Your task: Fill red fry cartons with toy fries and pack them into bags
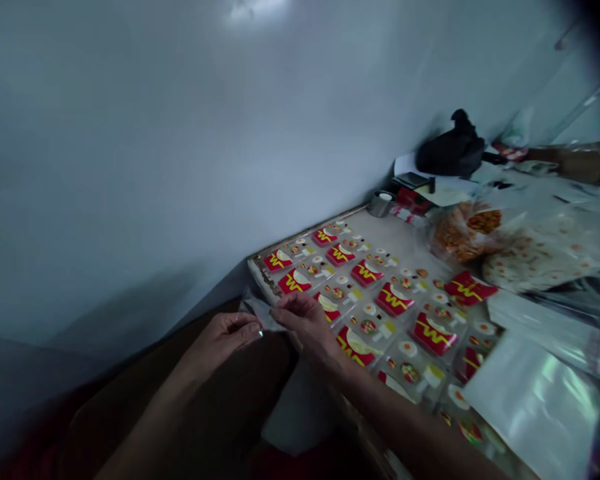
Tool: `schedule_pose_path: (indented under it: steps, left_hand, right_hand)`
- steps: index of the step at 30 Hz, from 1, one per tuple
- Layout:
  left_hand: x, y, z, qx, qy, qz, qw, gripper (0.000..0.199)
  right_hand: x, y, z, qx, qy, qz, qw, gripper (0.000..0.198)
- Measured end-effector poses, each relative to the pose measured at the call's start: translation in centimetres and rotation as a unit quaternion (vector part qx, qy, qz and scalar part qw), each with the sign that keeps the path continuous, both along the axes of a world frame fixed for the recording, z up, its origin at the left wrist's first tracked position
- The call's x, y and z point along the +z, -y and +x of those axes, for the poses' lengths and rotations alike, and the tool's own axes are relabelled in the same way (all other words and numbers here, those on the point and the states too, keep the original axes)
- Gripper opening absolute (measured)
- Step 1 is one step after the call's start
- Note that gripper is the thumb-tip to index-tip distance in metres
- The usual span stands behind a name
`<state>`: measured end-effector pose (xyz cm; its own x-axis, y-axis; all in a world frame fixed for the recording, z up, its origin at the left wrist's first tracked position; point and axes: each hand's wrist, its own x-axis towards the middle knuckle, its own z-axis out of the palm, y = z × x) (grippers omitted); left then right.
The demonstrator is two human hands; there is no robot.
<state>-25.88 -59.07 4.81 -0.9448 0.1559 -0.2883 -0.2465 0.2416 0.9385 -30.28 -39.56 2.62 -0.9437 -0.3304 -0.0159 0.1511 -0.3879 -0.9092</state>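
Observation:
In front of me, beside the table's left corner, a small clear plastic bag (pixel 259 308) hangs between my hands. My right hand (pixel 310 328) pinches its edge between thumb and fingers. My left hand (pixel 229 337) is closed at the bag's near side, its thumb and forefinger pressed together. A small bright glint shows at those fingertips. Next to my right hand lie rows of clear packets, each with a red fries-box piece (pixel 394 299) marked with a yellow zigzag. Small food-shaped pieces, such as fried eggs (pixel 408 349), sit beside them.
The pale table (pixel 403 237) runs along a wall. A roll of tape (pixel 381 203) stands at the back. On the right are a bag of orange pieces (pixel 463 230), a bag of pale pieces (pixel 540 257) and clear plastic sheets (pixel 535 393). A black bag (pixel 450 150) lies farther off.

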Motion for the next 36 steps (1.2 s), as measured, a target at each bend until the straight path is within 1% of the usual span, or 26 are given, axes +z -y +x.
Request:
schedule_pose_path:
  steps: [1, 2, 3, 4, 5, 6, 7, 8, 9, 10, 11, 12, 13, 15, 18, 19, 21, 23, 25, 27, 29, 31, 33, 34, 36]
  left_hand:
    - [-0.1, 1.0, -0.9, -0.007, 0.001, -0.014, 1.0, 0.046]
    - [-0.3, 2.0, -1.7, -0.011, -0.004, -0.031, 0.999, 0.045]
    - [-0.7, 2.9, -2.5, -0.008, -0.012, -0.051, 0.999, 0.043]
    - [-1.1, 3.7, -3.3, 0.002, -0.019, -0.072, 0.997, 0.041]
    - [-1.6, 4.4, -3.9, 0.019, -0.019, -0.09, 0.996, 0.039]
    - [-2.2, 5.1, -4.4, 0.042, -0.007, -0.1, 0.994, 0.037]
    - [-2.7, 5.6, -4.9, 0.071, 0.014, -0.1, 0.992, 0.037]
    - [-3.3, 6.0, -5.4, 0.1, 0.037, -0.088, 0.99, 0.037]
    - [-3.7, 6.3, -5.8, 0.128, 0.058, -0.069, 0.988, 0.036]
    - [-4.2, 6.5, -6.1, 0.153, 0.074, -0.048, 0.984, 0.036]
    - [-4.6, 6.6, -6.5, 0.173, 0.086, -0.029, 0.981, 0.035]
    - [-4.9, 6.6, -6.8, 0.185, 0.091, -0.016, 0.978, 0.035]
    - [-5.2, 6.7, -7.1, 0.192, 0.088, -0.011, 0.977, 0.034]
    - [-5.8, 6.7, -7.6, 0.205, 0.077, -0.012, 0.976, 0.034]
    - [-6.6, 6.7, -8.0, 0.217, 0.078, -0.013, 0.973, 0.035]
    - [-6.8, 6.8, -8.1, 0.217, 0.083, -0.016, 0.972, 0.035]
    - [-7.2, 7.0, -8.3, 0.219, 0.087, -0.029, 0.971, 0.036]
    - [-7.4, 7.2, -8.4, 0.225, 0.084, -0.055, 0.969, 0.035]
    - [-7.6, 7.3, -8.7, 0.232, 0.088, -0.08, 0.966, 0.036]
    - [-7.7, 7.3, -8.9, 0.228, 0.097, -0.085, 0.965, 0.038]
    - [-7.8, 7.2, -9.2, 0.216, 0.102, -0.058, 0.969, 0.039]
    - [-7.8, 7.0, -9.5, 0.207, 0.101, -0.033, 0.972, 0.038]
    - [-7.6, 7.0, -9.6, 0.212, 0.095, -0.031, 0.972, 0.038]
    - [-7.5, 7.0, -9.6, 0.215, 0.093, -0.04, 0.971, 0.039]
    - [-7.2, 7.2, -9.6, 0.216, 0.089, -0.064, 0.97, 0.04]
  right_hand:
    - [-0.1, 0.5, -1.6, 0.047, -0.029, 0.041, 0.998, 0.027]
    - [-0.1, 0.7, -3.5, 0.086, -0.069, 0.095, 0.989, 0.028]
    - [-0.1, 0.7, -5.7, 0.107, -0.121, 0.161, 0.974, 0.03]
    - [-0.2, 0.5, -8.1, 0.111, -0.184, 0.234, 0.948, 0.034]
    - [-0.3, 0.2, -10.7, 0.087, -0.256, 0.312, 0.911, 0.037]
    - [-0.4, 0.0, -13.4, 0.072, -0.326, 0.386, 0.86, 0.042]
    - [-0.5, -0.1, -16.0, 0.073, -0.383, 0.445, 0.806, 0.05]
    - [-0.7, -0.1, -18.3, 0.103, -0.427, 0.49, 0.753, 0.06]
    - [-0.9, 0.0, -20.3, 0.14, -0.455, 0.524, 0.706, 0.07]
    - [-1.1, 0.2, -22.0, 0.182, -0.47, 0.547, 0.668, 0.08]
    - [-1.2, 0.4, -23.3, 0.222, -0.474, 0.564, 0.639, 0.089]
    - [-1.4, 0.6, -24.4, 0.255, -0.472, 0.575, 0.618, 0.097]
    - [-1.5, 0.7, -25.2, 0.281, -0.47, 0.58, 0.603, 0.104]
    - [-1.7, 0.7, -26.5, 0.314, -0.471, 0.583, 0.584, 0.111]
    - [-2.1, 0.5, -27.9, 0.332, -0.479, 0.584, 0.565, 0.112]
    - [-2.2, 0.4, -28.2, 0.331, -0.483, 0.584, 0.563, 0.11]
    - [-2.2, 0.4, -28.5, 0.323, -0.485, 0.582, 0.567, 0.106]
    - [-2.1, 0.5, -28.3, 0.31, -0.477, 0.585, 0.578, 0.103]
    - [-1.8, 0.6, -27.6, 0.302, -0.474, 0.586, 0.584, 0.101]
    - [-1.6, 0.7, -26.9, 0.298, -0.492, 0.579, 0.577, 0.098]
    - [-1.6, 0.8, -26.4, 0.297, -0.513, 0.579, 0.559, 0.098]
    - [-1.8, 0.9, -26.3, 0.291, -0.516, 0.598, 0.54, 0.101]
    - [-1.9, 1.0, -26.4, 0.28, -0.51, 0.618, 0.53, 0.103]
    - [-1.9, 1.1, -26.4, 0.268, -0.509, 0.623, 0.531, 0.102]
    - [-1.4, 1.3, -26.0, 0.227, -0.516, 0.619, 0.547, 0.099]
